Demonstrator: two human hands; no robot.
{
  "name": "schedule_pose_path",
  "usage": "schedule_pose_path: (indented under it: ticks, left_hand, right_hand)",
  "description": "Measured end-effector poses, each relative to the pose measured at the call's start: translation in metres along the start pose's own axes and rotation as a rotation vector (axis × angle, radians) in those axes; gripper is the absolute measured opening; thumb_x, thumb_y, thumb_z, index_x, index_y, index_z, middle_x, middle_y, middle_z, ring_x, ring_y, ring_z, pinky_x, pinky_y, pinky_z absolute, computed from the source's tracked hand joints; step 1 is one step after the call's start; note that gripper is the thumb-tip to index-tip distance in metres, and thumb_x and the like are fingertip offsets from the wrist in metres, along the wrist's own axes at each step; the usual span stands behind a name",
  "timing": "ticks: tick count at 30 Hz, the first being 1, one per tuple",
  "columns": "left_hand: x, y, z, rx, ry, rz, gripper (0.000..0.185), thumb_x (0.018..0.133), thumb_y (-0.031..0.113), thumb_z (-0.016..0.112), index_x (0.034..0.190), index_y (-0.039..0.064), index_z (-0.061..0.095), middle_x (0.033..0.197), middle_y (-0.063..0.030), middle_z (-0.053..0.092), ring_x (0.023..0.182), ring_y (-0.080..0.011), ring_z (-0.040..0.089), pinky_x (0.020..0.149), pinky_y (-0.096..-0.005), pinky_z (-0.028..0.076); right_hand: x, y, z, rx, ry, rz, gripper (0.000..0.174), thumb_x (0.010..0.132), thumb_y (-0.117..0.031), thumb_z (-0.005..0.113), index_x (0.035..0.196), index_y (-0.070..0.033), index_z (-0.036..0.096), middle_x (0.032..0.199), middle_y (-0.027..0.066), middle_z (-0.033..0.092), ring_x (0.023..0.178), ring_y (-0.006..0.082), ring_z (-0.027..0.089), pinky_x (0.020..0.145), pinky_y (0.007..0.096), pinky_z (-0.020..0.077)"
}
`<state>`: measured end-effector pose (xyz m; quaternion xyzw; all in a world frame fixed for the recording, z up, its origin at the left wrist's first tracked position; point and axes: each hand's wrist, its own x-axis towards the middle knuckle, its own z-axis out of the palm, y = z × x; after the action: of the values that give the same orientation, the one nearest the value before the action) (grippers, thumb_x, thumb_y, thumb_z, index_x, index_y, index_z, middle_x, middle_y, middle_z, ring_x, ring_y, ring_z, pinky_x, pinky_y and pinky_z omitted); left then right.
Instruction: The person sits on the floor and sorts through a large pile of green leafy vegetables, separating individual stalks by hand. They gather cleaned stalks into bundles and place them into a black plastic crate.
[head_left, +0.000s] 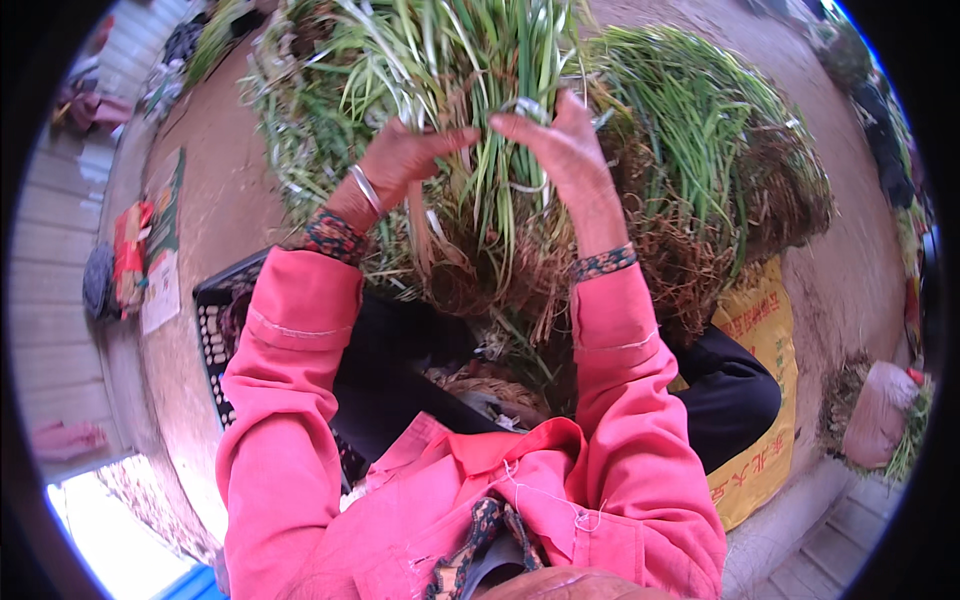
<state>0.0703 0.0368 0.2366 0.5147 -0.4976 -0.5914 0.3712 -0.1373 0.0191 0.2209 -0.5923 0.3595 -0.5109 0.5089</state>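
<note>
A bunch of long green leafy stalks (465, 67) with brown roots lies before me, its stalks pointing away. My left hand (401, 165), with a silver bangle at the wrist, grips it from the left, thumb pointing inward. From the right, my right hand (559, 150) is closed around the same stalks; the two thumbs nearly meet. A pale strip (529, 109) loops across the stalks by my right thumb. Tangled brown roots (465, 277) hang below the hands. The fingers behind the bunch are hidden.
More green stalks with roots (675, 127) are heaped at the right. A yellow printed sack (757, 450) lies under my right knee. A black plastic crate (214, 352) is at my left. Farther left is a red packet (130, 255); a pinkish sack (881, 412) stands at far right.
</note>
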Motion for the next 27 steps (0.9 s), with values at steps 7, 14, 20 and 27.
schedule_pose_path:
  ticks: [7, 14, 20, 27]
  left_hand:
    - [-0.003, -0.038, -0.091, -0.174, 0.485, -0.115, 0.022, 0.073, 0.020, 0.078, 0.083, 0.004, 0.066, 0.068, 0.0019, 0.057, 0.045, -0.0051, 0.035, 0.039, -0.0204, 0.021]
    - [0.025, -0.124, -0.137, -0.325, 0.383, -0.240, 0.020, 0.073, 0.009, 0.077, 0.088, 0.000, 0.067, 0.082, -0.0064, 0.067, 0.070, -0.0148, 0.064, 0.054, -0.0211, 0.046]
    - [0.024, -0.110, -0.131, -0.384, 0.319, -0.189, 0.014, 0.072, 0.002, 0.073, 0.084, -0.002, 0.066, 0.085, -0.0104, 0.068, 0.077, -0.0202, 0.066, 0.073, -0.0269, 0.053]
    - [0.017, -0.080, -0.117, -0.406, 0.294, -0.232, 0.014, 0.078, 0.002, 0.065, 0.091, -0.002, 0.065, 0.088, -0.0106, 0.067, 0.079, -0.0196, 0.065, 0.078, -0.0284, 0.051]
  right_hand:
    - [0.053, 0.047, 0.042, -0.603, 0.203, 0.169, 0.060, 0.072, -0.029, 0.071, 0.121, 0.000, 0.051, 0.119, 0.0195, 0.055, 0.109, 0.0287, 0.054, 0.093, 0.0415, 0.0427]
    - [0.007, 0.133, -0.005, -0.881, 0.238, 0.417, 0.042, 0.073, -0.028, 0.065, 0.099, 0.004, 0.059, 0.097, 0.0258, 0.062, 0.095, 0.0382, 0.060, 0.084, 0.0418, 0.0463]
    - [-0.024, 0.133, 0.053, -0.493, 0.182, 0.133, 0.022, 0.075, -0.017, 0.067, 0.090, 0.000, 0.064, 0.083, 0.0123, 0.068, 0.077, 0.0193, 0.065, 0.072, 0.0322, 0.0510]
    - [-0.019, 0.139, 0.125, -0.583, -0.221, 0.262, 0.054, 0.072, -0.024, 0.073, 0.115, 0.002, 0.054, 0.093, 0.0194, 0.064, 0.087, 0.0301, 0.062, 0.080, 0.0361, 0.0475]
